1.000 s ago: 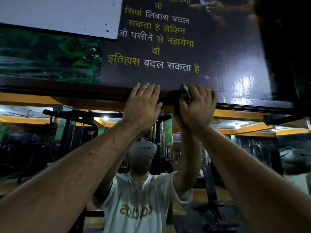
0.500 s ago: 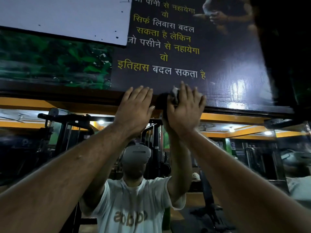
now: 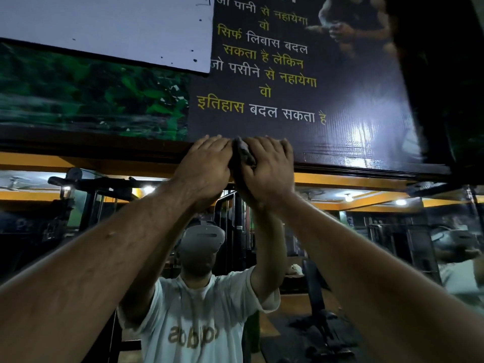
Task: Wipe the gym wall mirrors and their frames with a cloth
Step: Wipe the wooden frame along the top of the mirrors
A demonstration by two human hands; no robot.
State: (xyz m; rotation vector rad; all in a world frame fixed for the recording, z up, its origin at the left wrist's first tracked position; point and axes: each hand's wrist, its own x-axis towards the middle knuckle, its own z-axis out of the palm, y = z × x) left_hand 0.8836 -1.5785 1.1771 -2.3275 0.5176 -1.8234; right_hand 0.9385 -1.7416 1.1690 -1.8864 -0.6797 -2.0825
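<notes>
Our hands are raised together at the top edge of the mirror (image 3: 366, 258), right where its dark frame (image 3: 91, 150) meets the poster (image 3: 327, 82) above. Our left hand (image 3: 207, 166) lies flat against the frame, fingers straight and close together, their tips just over the frame's upper edge onto the bottom of the poster. Our right hand (image 3: 267, 171) sits just beside it, the two touching along their inner sides. Its fingers curl over the same edge and press the cloth (image 3: 245, 153) against the frame; only a small grey fold of the cloth shows between our hands, so we cannot tell how much of it is bunched under the palm.

The frame runs on to both sides of our hands: a long dark stretch to the left under the green leaf picture (image 3: 91, 95), and a long stretch to the right under the glossy poster, out to the black column (image 3: 445, 74). Above, the poster's face is flat. Below the frame, an orange beam shows in the glass.

Both our forearms reach up and inward from the lower corners, wrists nearly meeting. In the mirror our reflection (image 3: 199, 297) stands directly beneath, arms overhead.
</notes>
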